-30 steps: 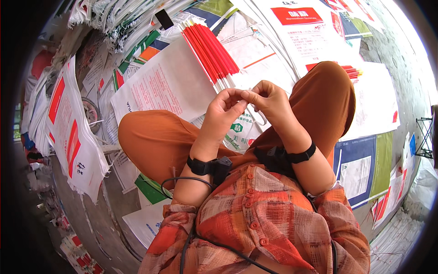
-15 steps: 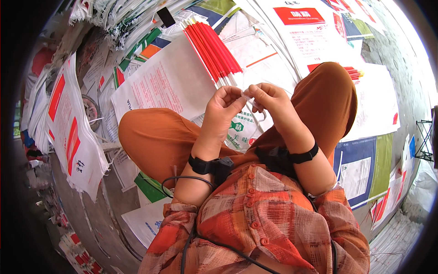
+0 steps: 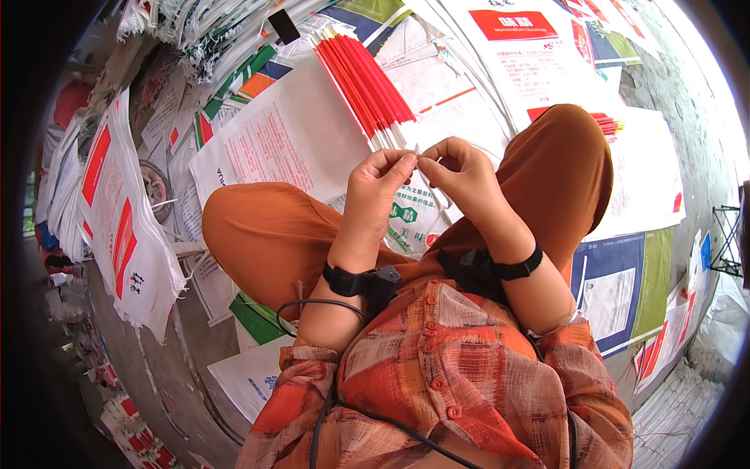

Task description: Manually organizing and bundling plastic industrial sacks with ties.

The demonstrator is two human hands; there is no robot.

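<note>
In front of my lap both hands meet, fingertips nearly touching. My left hand (image 3: pixel 373 186) is closed in a pinch, thumb against the bent forefinger. Opposite it, my right hand (image 3: pixel 471 178) pinches too, its other fingers curled in. Between and below them runs a thin white strip (image 3: pixel 448 205), mostly hidden by the fingers; its material is too small to make out. Just beyond my hands lies a fanned bundle of slim red strips (image 3: pixel 363 82) with white near ends and yellowish far tips. It rests on a white printed sack (image 3: pixel 269 144).
Flat printed sacks (image 3: pixel 516 66) cover the ground ahead. A blue and olive sack (image 3: pixel 617 289) lies by my right knee, and more red strips (image 3: pixel 606 125) lie beyond it. A stack of white-and-red sacks (image 3: pixel 117 227) stands left. A small black object (image 3: pixel 283 26) sits far off.
My fingertips have shifted slightly and drawn closer together over the white strip, which shows less between them now. The red bundle and the sacks have stayed put.
</note>
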